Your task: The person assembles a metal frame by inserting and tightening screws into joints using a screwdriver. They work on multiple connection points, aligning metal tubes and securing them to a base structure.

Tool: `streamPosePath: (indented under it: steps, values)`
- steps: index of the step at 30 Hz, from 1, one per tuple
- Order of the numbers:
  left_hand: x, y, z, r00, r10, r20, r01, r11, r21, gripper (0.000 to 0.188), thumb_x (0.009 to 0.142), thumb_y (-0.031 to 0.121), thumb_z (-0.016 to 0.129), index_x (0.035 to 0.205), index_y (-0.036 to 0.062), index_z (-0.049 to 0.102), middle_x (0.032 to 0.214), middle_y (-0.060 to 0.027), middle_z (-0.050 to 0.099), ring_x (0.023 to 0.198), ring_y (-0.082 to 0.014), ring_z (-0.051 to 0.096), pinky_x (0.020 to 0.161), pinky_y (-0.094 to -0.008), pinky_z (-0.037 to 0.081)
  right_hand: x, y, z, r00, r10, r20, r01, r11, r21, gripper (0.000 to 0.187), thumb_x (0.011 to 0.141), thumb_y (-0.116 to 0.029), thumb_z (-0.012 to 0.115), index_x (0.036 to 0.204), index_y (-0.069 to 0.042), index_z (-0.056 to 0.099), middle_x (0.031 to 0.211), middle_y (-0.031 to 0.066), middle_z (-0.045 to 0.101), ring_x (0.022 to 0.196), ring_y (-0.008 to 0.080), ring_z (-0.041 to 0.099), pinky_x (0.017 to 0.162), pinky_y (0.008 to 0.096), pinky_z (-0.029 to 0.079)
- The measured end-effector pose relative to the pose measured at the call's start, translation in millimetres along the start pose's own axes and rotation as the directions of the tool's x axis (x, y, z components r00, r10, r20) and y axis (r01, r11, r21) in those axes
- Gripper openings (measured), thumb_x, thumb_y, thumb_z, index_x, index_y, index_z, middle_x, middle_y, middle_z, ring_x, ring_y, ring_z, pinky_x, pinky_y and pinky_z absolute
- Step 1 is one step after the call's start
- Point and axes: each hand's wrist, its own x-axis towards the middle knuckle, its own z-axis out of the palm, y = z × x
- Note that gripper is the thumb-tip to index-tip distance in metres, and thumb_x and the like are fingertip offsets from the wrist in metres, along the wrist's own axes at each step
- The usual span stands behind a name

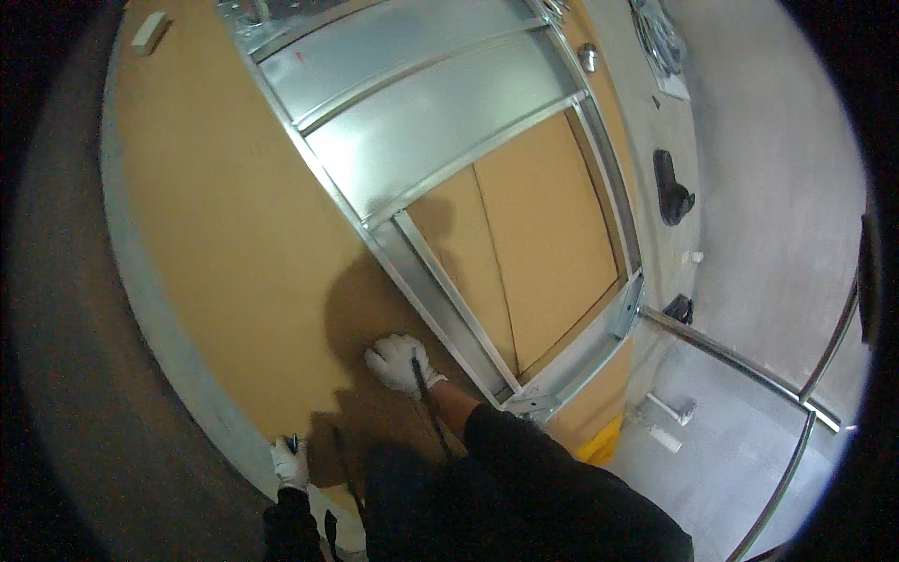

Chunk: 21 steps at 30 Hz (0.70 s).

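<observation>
My left hand (291, 465), in a white glove, is at the table's left edge. It is closed on a small dark pen-like object (295, 443) that pokes up between the fingers. My right hand (397, 363), also white-gloved, rests on the tan board (225, 253), just left of a metal frame (332, 187). Its fingers are curled under, and whatever they may hold is hidden. A dark cord (428, 403) hangs in front of that hand. The silvery frame has crossbars, with shiny sheet panels (440, 103) at its far part and bare cardboard (543, 234) showing through its near part.
A pale block (149, 34) lies at the far left. Right of the frame are a metal cylinder (588, 58), a black device (670, 190) and bagged hardware (660, 37). A metal tube (730, 359) juts out at right. Something yellow (601, 444) lies near my right arm.
</observation>
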Motion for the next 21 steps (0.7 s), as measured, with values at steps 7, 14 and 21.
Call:
streamPosePath:
  steps: [7,14,21]
  values:
    - [26.4,57.0,-49.6,0.960,0.066,0.272,-0.066,0.998,-0.009,0.026,0.087,0.019,0.058,0.099,-0.0039,0.051,0.097,-0.0196,0.054,0.088,-0.0297,0.052,0.079,-0.0392,0.041,-0.2,-13.2,-10.7,0.950,-0.277,-0.146,0.229,0.932,-0.281,0.010,0.078,-0.022,0.054,0.084,-0.014,0.057,0.080,0.0071,0.055,0.070,0.0275,0.057,0.057,0.0415,0.046]
    - [152.4,248.2,-86.0,0.818,0.448,-0.361,-0.490,0.871,-0.027,0.027,0.092,0.022,0.053,0.102,-0.0039,0.053,0.097,-0.0182,0.056,0.089,-0.0277,0.053,0.081,-0.0366,0.041,-25.0,32.0,-169.6,0.678,0.165,-0.716,-0.262,0.965,-0.025,0.017,0.073,-0.020,0.068,0.086,-0.011,0.063,0.078,0.0101,0.058,0.069,0.0290,0.057,0.054,0.0391,0.044]
    - [210.5,301.3,-61.0,0.481,0.611,-0.628,-0.499,0.780,0.377,0.025,0.089,0.020,0.056,0.086,-0.0043,0.054,0.080,-0.0158,0.049,0.072,-0.0306,0.050,0.065,-0.0394,0.041,-15.7,129.7,-188.0,0.497,0.030,-0.867,-0.418,0.884,-0.209,0.023,0.073,-0.012,0.066,0.095,-0.010,0.061,0.080,0.0102,0.059,0.068,0.0309,0.056,0.056,0.0401,0.045]
